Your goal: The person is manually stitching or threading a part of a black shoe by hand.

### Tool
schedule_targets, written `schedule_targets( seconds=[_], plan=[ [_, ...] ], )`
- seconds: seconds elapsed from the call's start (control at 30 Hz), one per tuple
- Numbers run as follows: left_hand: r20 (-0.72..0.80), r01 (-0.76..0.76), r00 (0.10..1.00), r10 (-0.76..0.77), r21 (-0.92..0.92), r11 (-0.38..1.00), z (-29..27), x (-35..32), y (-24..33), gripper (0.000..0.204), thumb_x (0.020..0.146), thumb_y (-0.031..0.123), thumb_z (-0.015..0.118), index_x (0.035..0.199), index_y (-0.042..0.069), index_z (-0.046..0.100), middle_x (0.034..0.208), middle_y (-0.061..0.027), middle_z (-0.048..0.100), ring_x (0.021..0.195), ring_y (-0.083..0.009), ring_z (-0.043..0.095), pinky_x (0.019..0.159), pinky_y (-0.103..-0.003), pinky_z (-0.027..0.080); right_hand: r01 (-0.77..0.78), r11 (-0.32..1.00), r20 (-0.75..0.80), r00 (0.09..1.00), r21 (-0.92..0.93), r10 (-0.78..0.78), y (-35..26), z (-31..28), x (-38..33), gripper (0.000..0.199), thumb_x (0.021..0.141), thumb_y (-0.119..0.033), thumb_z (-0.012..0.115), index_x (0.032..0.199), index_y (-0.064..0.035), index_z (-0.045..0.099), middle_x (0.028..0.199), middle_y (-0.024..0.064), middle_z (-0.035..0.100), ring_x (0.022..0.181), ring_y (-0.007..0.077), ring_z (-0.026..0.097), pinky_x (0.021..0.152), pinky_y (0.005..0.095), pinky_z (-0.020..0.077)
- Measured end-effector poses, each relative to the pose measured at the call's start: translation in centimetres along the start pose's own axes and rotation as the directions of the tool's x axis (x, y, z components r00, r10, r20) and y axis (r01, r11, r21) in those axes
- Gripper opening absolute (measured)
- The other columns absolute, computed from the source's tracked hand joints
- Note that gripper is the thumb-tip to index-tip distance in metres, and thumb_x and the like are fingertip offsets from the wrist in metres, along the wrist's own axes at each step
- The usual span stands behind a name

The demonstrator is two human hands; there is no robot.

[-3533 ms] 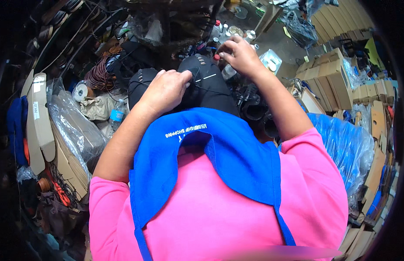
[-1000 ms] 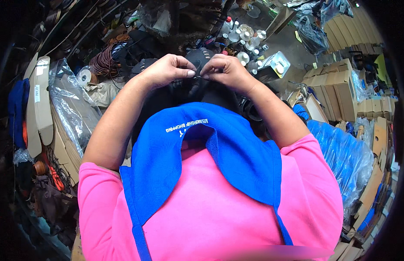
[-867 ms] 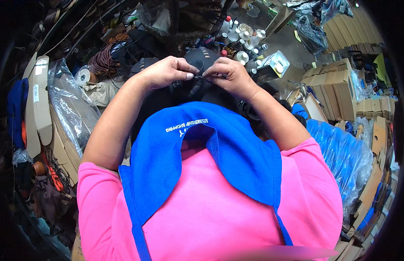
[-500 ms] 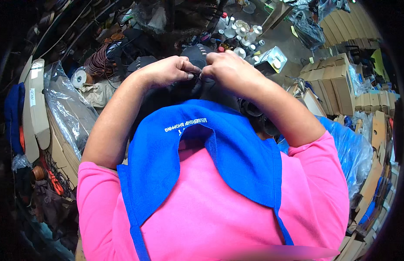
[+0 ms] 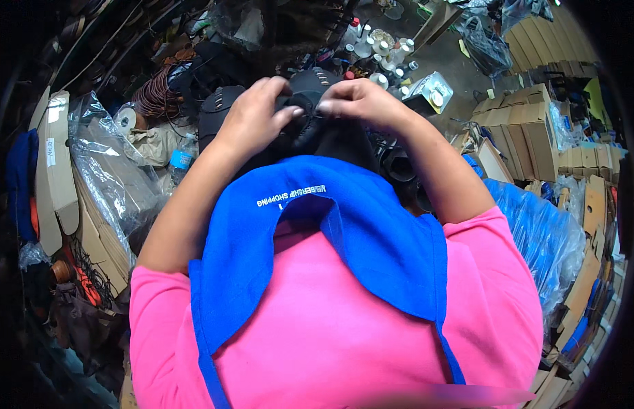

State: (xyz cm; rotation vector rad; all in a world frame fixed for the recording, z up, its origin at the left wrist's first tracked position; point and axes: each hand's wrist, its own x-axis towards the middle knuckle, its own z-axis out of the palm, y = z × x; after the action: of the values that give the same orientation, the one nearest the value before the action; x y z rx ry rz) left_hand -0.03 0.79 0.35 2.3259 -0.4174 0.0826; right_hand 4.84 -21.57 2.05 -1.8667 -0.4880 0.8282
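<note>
A black shoe with pale stitches across its toe lies in front of me, beyond the blue apron on my chest. At the left side of its dark opening is my left hand, thumb and fingers apart and slightly smeared by motion. On the other side, my right hand pinches with thumb and forefinger at the shoe's edge. Whatever sits in that pinch is too small to make out. A second black shoe with similar stitching stands left of my left hand.
Several white-capped bottles stand on the floor ahead. Left are a plastic bottle, a coil of brown cord and plastic-covered cardboard. At right lie cardboard boxes and a blue plastic-wrapped bundle.
My left hand has drawn back left and its pinch has opened. My right hand has stayed by the shoe, shifting slightly. The plastic bottle beside my left forearm has come into view.
</note>
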Motion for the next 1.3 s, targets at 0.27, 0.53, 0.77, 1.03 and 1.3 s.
schedule_targets(
  seconds=[0.27,0.53,0.77,1.03,1.3],
  plan=[
    [-0.111,0.156,0.982,-0.151,0.039,0.987,-4.4,-4.2,-2.7,0.017,0.080,0.009,0.063,0.094,0.001,0.061,0.087,-0.0156,0.063,0.080,-0.0293,0.062,0.073,-0.035,0.048,0.184,0.837,-0.182,0.931,-0.516,-0.317,2.5,0.4,-0.4,0.023,0.078,-0.023,0.069,0.087,-0.0030,0.063,0.077,0.0074,0.054,0.084,0.0210,0.055,0.072,0.0307,0.0448],
    [0.053,0.051,0.933,-0.356,-0.999,-0.015,-1.9,-0.9,3.3,0.042,0.098,0.038,0.037,0.077,0.006,0.055,0.080,-0.0092,0.062,0.070,-0.0162,0.059,0.079,-0.033,0.045,0.361,0.292,-0.413,0.899,0.886,0.145,0.5,2.5,1.0,0.035,0.095,-0.038,0.045,0.086,-0.0061,0.057,0.085,0.0092,0.058,0.074,0.0212,0.056,0.081,0.0364,0.0450],
    [0.299,0.239,0.932,-0.207,-0.933,-0.270,-1.8,-0.9,-3.5,0.040,0.098,0.033,0.038,0.063,0.013,0.037,0.054,0.0025,0.031,0.045,-0.0108,0.028,0.064,-0.029,0.039,0.205,0.335,-0.156,0.973,0.920,-0.168,3.7,2.0,-2.9,0.044,0.095,-0.039,0.043,0.061,-0.0126,0.037,0.051,-0.0021,0.031,0.046,0.0115,0.029,0.064,0.0318,0.0392],
    [0.158,0.380,0.924,-0.348,-0.291,0.878,-10.8,-4.3,-8.8,0.039,0.082,0.007,0.061,0.120,0.004,0.055,0.101,-0.0071,0.061,0.102,-0.0173,0.057,0.091,-0.030,0.045,-0.247,0.962,-0.255,0.944,-0.117,0.211,8.5,-6.0,-7.3,0.053,0.084,-0.024,0.065,0.129,-0.0031,0.048,0.113,0.0154,0.060,0.102,0.0221,0.059,0.088,0.0317,0.0463],
    [0.121,-0.158,0.981,0.152,0.046,0.986,-3.8,-4.3,-0.6,0.040,0.066,0.009,0.072,0.105,0.007,0.062,0.098,-0.0112,0.059,0.090,-0.0299,0.061,0.079,-0.037,0.050,0.041,0.982,0.051,0.998,-0.185,-0.032,-3.0,-1.8,1.3,0.050,0.081,-0.033,0.069,0.122,-0.0079,0.054,0.093,0.0052,0.061,0.088,0.0138,0.056,0.079,0.0280,0.0438]
  ],
)
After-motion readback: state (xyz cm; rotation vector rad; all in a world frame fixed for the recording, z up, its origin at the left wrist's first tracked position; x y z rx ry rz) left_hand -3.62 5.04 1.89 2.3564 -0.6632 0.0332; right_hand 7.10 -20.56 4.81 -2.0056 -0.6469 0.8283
